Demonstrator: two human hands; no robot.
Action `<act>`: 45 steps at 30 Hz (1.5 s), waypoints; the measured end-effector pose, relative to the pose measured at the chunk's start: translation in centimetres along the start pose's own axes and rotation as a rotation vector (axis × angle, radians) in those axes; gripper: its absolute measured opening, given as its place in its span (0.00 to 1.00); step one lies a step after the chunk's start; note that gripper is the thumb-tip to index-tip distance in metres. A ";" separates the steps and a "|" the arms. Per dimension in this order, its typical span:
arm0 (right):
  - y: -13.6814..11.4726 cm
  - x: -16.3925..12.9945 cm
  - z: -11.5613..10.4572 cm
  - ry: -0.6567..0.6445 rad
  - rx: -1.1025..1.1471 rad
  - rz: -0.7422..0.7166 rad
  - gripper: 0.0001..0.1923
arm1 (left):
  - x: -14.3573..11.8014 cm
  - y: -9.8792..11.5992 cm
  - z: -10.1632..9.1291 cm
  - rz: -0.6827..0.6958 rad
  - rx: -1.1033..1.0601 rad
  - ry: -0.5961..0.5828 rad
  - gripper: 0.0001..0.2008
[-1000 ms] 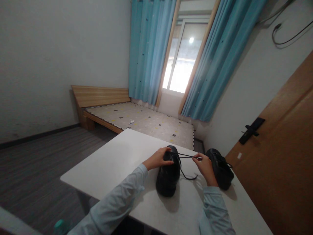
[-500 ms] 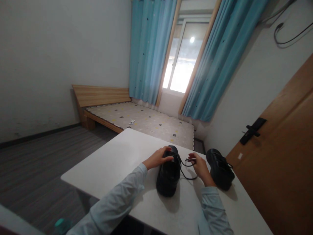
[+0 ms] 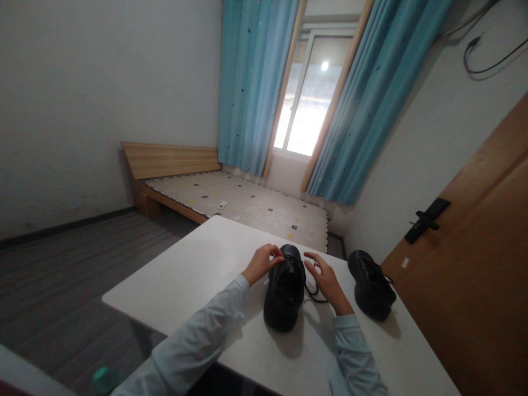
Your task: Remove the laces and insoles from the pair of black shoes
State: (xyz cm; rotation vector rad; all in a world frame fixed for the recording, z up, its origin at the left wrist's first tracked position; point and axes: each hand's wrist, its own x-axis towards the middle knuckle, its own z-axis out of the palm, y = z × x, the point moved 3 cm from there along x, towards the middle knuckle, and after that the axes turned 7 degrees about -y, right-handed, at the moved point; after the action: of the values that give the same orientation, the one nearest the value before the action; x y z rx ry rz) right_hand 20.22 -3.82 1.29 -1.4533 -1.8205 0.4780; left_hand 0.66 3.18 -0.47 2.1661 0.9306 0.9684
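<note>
A black lace-up shoe [image 3: 284,300] stands on the white table [image 3: 173,275], toe pointing away from me. At its left side, my left hand [image 3: 263,263] has its thumb and fingertips closed together over the lacing, seemingly on a thin lace. My right hand [image 3: 325,278] hovers just right of the shoe, thumb and forefinger apart, with nothing clear between them. A black shoelace [image 3: 315,298] trails from the shoe onto the table below that hand. The matching black shoe [image 3: 373,289] rests farther right with its lace on it.
Behind the table is a bed [image 3: 243,201] with a small white remote [image 3: 223,205] on it. A wooden door [image 3: 474,253] with a black handle borders the right side. A green-topped object [image 3: 105,378] sits low at the left.
My right hand has moved left toward the shoe and its fingers have parted from the lace. My left hand has drawn back slightly from the shoe's top to its left edge, fingertips together.
</note>
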 end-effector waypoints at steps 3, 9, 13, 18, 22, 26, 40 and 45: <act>-0.2 0.0 1.3 -0.058 0.028 -0.007 0.24 | 0.0 0.0 0.2 -0.003 -0.010 -0.007 0.05; 0.6 0.1 2.6 -0.110 0.028 -0.001 0.28 | 0.1 0.3 0.6 -0.016 -0.025 -0.011 0.05; 0.7 0.1 2.6 -0.111 0.046 0.010 0.29 | 0.1 0.8 0.6 -0.046 -0.073 -0.006 0.06; 0.6 0.0 2.6 -0.103 0.069 0.011 0.28 | 0.1 0.8 0.8 -0.030 -0.175 -0.024 0.07; 0.4 0.0 2.5 -0.108 0.078 0.012 0.27 | 0.4 0.6 1.0 -0.012 -0.291 -0.030 0.07; 0.2 -0.1 2.5 -0.122 0.076 0.017 0.26 | 0.6 0.5 1.0 -0.005 -0.547 -0.042 0.08; 0.4 -0.2 2.3 -0.109 0.086 0.020 0.26 | 0.1 1.3 -1.4 0.019 -0.353 -0.011 0.08; 0.7 -0.1 2.5 -0.127 0.096 0.039 0.27 | 0.1 0.5 -1.8 0.075 0.105 -0.081 0.07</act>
State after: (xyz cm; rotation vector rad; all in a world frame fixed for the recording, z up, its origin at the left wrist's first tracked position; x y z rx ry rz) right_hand 18.85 -3.32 -0.80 -1.4227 -1.8436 0.6824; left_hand -0.55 3.37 0.90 2.3250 0.8851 0.8773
